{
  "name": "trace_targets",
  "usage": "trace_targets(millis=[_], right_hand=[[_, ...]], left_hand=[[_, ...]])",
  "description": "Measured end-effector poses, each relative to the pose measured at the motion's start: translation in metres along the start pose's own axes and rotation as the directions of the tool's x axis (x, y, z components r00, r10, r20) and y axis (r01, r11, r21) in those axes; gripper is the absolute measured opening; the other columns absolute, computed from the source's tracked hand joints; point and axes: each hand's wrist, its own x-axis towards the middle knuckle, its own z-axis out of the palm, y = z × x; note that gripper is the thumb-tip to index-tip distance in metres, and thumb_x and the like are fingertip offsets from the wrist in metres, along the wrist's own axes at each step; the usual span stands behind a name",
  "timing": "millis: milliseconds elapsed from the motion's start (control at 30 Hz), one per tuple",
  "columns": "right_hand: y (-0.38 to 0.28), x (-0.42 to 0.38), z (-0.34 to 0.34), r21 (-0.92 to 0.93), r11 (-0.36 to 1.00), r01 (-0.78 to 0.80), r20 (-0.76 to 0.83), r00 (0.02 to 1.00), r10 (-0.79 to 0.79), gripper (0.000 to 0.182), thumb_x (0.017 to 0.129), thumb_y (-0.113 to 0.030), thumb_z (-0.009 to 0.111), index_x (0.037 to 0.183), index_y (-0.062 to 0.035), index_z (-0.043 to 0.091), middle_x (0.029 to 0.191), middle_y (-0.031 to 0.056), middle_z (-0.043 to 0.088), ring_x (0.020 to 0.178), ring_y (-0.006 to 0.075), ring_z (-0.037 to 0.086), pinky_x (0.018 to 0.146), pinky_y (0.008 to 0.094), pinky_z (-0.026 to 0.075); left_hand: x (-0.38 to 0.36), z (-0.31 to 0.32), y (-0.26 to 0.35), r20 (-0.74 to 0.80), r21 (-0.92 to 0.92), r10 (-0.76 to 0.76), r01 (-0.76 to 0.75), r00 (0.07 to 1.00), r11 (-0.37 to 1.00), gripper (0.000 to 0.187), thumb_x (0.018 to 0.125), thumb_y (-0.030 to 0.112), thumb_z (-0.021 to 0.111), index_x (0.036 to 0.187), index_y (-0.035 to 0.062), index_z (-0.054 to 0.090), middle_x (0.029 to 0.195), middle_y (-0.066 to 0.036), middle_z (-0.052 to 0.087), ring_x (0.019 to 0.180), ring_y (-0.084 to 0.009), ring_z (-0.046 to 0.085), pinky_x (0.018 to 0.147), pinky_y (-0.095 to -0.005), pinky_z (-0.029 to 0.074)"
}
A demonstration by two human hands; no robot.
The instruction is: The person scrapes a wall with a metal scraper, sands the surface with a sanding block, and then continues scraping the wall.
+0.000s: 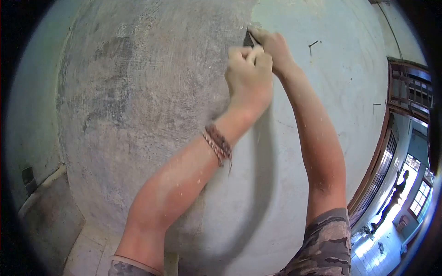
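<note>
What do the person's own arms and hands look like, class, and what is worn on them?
The left hand and right hand are both bare, without gloves. Braided or twisted bands, dark brown and paler, with loose ends, circle the left wrist. The sleeves are camouflage-patterned in browns, greys and black, leaving both forearms uncovered. Pale specks dot the left forearm.
</note>
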Motion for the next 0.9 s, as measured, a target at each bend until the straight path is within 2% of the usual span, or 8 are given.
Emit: trace_targets(millis=[100,167,233,400,600,700,833,900], right_hand=[[-0.001,0.009,-0.008,-0.003,0.997,-0.072,0.064,0.995,0.072,0.019,0.078,-0.019,0.057,0.089,-0.0036,0.060,0.087,0.0206,0.065,0.086,0.0406,0.062,0.074,0.0481,0.049],[-0.009,-0.005,-0.009,0.009,0.983,-0.181,0.166,0.970,0.177,0.019,0.079,-0.019,0.057,0.089,-0.0037,0.060,0.086,0.0203,0.065,0.086,0.0406,0.062,0.074,0.0487,0.049],[-0.010,-0.019,-0.003,0.011,0.999,0.047,0.031,0.998,-0.047,0.018,0.079,-0.019,0.057,0.087,-0.0035,0.060,0.084,0.0203,0.065,0.085,0.0410,0.062,0.073,0.0491,0.049],[-0.006,0.005,-0.003,0.011,0.999,-0.039,0.068,0.997,0.038,0.017,0.079,-0.018,0.057,0.085,-0.0035,0.060,0.084,0.0198,0.065,0.086,0.0410,0.062,0.074,0.0486,0.049],[-0.010,-0.004,0.001,0.008,0.998,0.066,0.005,0.998,-0.066,0.018,0.077,-0.019,0.059,0.086,-0.0036,0.062,0.086,0.0206,0.066,0.087,0.0423,0.061,0.074,0.0482,0.049],[-0.011,0.008,-0.006,-0.041,0.996,-0.082,0.157,0.984,0.088,0.023,0.076,-0.019,0.059,0.093,-0.0042,0.064,0.088,0.0215,0.066,0.089,0.0426,0.062,0.076,0.0481,0.050],[-0.004,-0.015,-0.008,0.012,0.999,-0.053,0.084,0.995,0.051,0.025,0.076,-0.019,0.059,0.096,-0.0043,0.065,0.089,0.0217,0.067,0.088,0.0425,0.062,0.076,0.0485,0.050],[0.006,-0.012,-0.007,0.029,0.997,-0.076,0.058,0.996,0.075,0.026,0.076,-0.019,0.059,0.097,-0.0043,0.066,0.088,0.0216,0.067,0.087,0.0423,0.063,0.075,0.0488,0.050]], left_hand=[[0.023,0.009,0.010,0.020,-0.088,-0.113,0.114,0.993,0.990,0.029,0.084,0.019,0.061,0.099,-0.0049,0.056,0.084,-0.008,0.059,0.071,-0.0125,0.054,0.061,-0.0282,0.047],[0.009,0.007,0.004,-0.008,-0.005,-0.019,0.019,1.000,1.000,0.028,0.084,0.019,0.061,0.100,-0.0048,0.056,0.082,-0.007,0.059,0.068,-0.0120,0.053,0.058,-0.0280,0.046],[-0.013,-0.001,0.002,-0.015,0.004,0.014,-0.014,1.000,1.000,0.028,0.084,0.018,0.061,0.100,-0.0048,0.056,0.081,-0.007,0.058,0.063,-0.0112,0.052,0.052,-0.0281,0.044],[0.012,0.003,0.005,-0.032,-0.032,-0.012,0.011,0.999,0.999,0.031,0.084,0.019,0.061,0.101,-0.0063,0.055,0.085,-0.009,0.059,0.068,-0.0124,0.053,0.056,-0.0284,0.046],[0.003,-0.003,0.001,-0.039,-0.010,0.032,-0.032,0.999,0.999,0.031,0.084,0.019,0.061,0.101,-0.0061,0.054,0.083,-0.009,0.058,0.068,-0.0132,0.054,0.056,-0.0289,0.046],[0.013,0.001,0.007,-0.027,-0.051,-0.040,0.038,0.999,0.998,0.032,0.084,0.020,0.062,0.102,-0.0060,0.054,0.082,-0.008,0.058,0.068,-0.0135,0.055,0.056,-0.0292,0.047],[-0.016,0.005,-0.001,0.005,0.003,0.082,-0.082,0.997,0.997,0.035,0.084,0.020,0.062,0.104,-0.0070,0.053,0.080,-0.008,0.059,0.071,-0.0147,0.057,0.060,-0.0304,0.048],[0.008,0.007,0.000,0.053,-0.024,-0.014,0.015,0.998,1.000,0.035,0.084,0.020,0.061,0.103,-0.0076,0.053,0.081,-0.009,0.059,0.073,-0.0157,0.058,0.064,-0.0311,0.049]])
